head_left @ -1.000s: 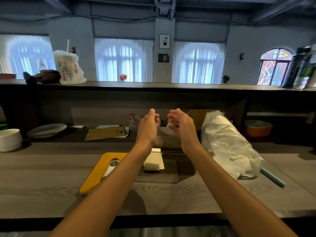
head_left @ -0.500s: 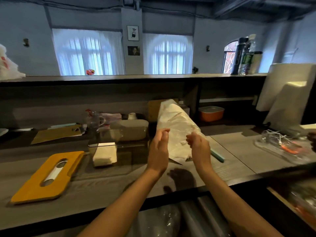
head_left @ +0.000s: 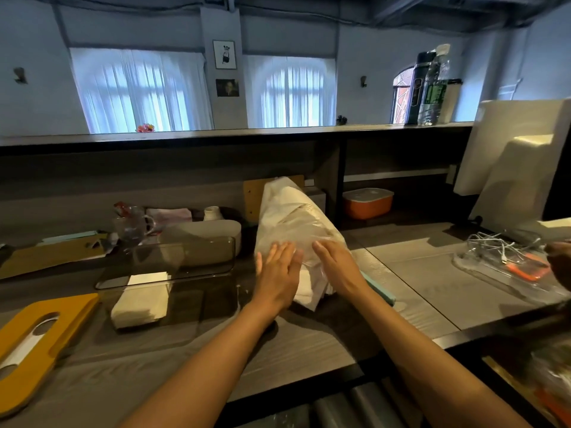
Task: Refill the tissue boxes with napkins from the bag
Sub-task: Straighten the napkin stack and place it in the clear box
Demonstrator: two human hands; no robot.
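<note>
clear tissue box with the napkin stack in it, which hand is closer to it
Left. The left hand rests on the near end of the napkin bag, just right of the clear tissue box. The right hand rests on the bag's far side, further from the box.

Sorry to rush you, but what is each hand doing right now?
Left hand: open, fingers straight, resting on the napkin bag.
Right hand: open, flat against the same bag.

Cool daylight glares through the curtained windows [head_left: 142, 88], blowing them out, while the counter [head_left: 309, 344] below stays dim. Wide-angle distortion bends the edges, and the forearms cast soft shadows.
</note>
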